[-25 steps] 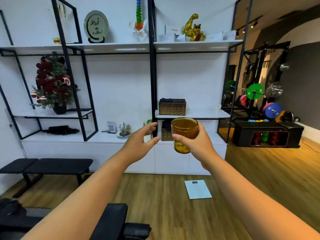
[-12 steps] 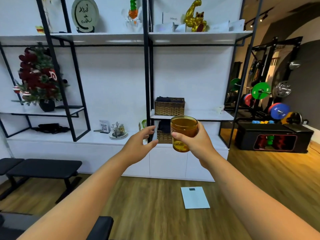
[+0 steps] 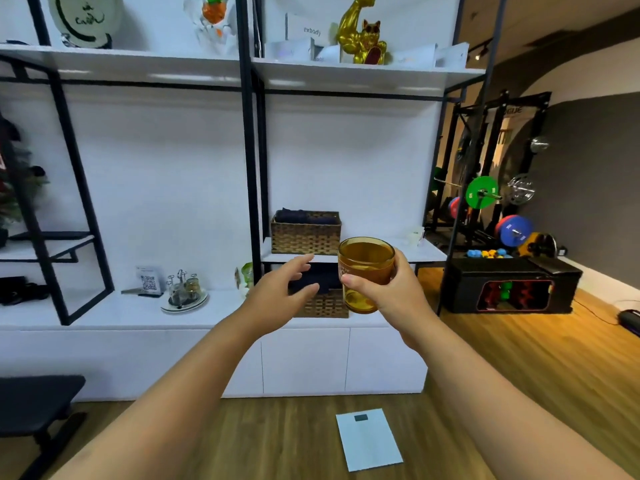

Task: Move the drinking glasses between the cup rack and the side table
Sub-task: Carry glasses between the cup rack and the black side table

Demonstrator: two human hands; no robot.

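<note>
An amber drinking glass [image 3: 363,268] is held upright in the air in front of me, with my right hand [image 3: 388,292] gripping it from the right side. My left hand [image 3: 280,289] hovers just left of the glass, fingers spread and relaxed, holding nothing. On the white counter at the left stands a small wire cup rack [image 3: 181,291] on a round plate, with a couple of glasses on it. A greenish glass [image 3: 246,273] shows behind the black post, partly hidden.
A white shelf unit with black metal posts [image 3: 251,168] fills the wall ahead. Two wicker baskets [image 3: 305,233] sit on its right shelves. A white scale [image 3: 369,439] lies on the wood floor. A black bench [image 3: 34,403] stands at the left, gym weights [image 3: 481,192] at the right.
I have moved closer to the shelf unit, which now looks larger. Both hands stay raised, the right still holding the amber glass; the left has drifted slightly away from it.
</note>
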